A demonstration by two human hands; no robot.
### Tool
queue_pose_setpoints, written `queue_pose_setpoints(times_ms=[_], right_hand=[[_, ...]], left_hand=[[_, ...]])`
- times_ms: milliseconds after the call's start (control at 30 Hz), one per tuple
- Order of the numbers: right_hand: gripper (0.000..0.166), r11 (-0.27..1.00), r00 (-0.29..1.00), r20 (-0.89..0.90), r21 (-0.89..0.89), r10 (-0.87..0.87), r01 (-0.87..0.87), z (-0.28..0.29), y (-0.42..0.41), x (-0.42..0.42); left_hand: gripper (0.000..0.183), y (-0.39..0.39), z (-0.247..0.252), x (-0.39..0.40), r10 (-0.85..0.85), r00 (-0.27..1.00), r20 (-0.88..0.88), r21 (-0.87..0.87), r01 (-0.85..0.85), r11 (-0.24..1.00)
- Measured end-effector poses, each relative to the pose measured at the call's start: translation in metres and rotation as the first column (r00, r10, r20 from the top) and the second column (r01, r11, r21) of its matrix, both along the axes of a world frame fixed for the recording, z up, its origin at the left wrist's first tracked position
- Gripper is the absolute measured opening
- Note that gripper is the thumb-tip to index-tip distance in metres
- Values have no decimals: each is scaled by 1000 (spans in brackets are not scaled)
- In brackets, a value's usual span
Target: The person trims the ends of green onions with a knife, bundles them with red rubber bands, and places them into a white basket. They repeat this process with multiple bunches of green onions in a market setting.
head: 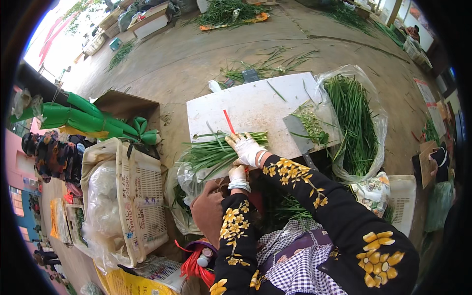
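Observation:
A bundle of garlic chives (210, 153) lies across the near left of a white board (247, 107), cut ends to the right. My right hand (247, 149), in a pale glove, rests on the bundle with its fingers spread over the stalks. Just below it, at the board's near edge, my gloved left hand (238, 174) is curled; what its fingers hold is hidden. A red tie strip (229, 121) sticks out beyond the bundle's far side, and a bit of red shows beside my left hand. To the right lies a cleaver (298, 134), handle towards me, with trimmings (313, 125) beside it.
A clear plastic bag of long chives (352, 125) stands right of the board. At left is a white plastic crate (142, 199) with clear bags. Red strips (195, 263) hang from a container near my left arm. A dark box (250, 75) sits at the board's far edge.

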State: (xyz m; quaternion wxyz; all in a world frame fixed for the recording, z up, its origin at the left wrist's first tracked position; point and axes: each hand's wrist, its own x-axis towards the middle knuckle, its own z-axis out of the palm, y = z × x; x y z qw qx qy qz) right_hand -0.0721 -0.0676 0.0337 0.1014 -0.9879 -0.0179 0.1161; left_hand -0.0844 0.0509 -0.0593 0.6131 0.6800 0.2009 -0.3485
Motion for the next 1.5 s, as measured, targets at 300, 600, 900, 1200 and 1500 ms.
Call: queue_pose_setpoints(times_ms=[300,600,900,1200,1500], right_hand=[[104,995,993,68,-36,-96,98,-7,-44,-23],[41,949,932,289,285,-219,135,-47,-61,-20],[85,994,960,263,83,-93,73,-49,-44,4],[60,951,804,528,276,-273,142,4,-118,-97],[19,568,610,222,683,-760,459,64,-264,-288]], left_hand=[[17,-4,7,-4,-57,996,68,-3,58,998],[28,-10,-29,4,-237,927,290,136,205,969],[24,21,-109,72,-115,988,-106,-543,39,839],[18,1,-42,-2,-291,902,-318,-651,15,759],[19,-3,42,-62,-393,851,-348,-768,-18,640]])
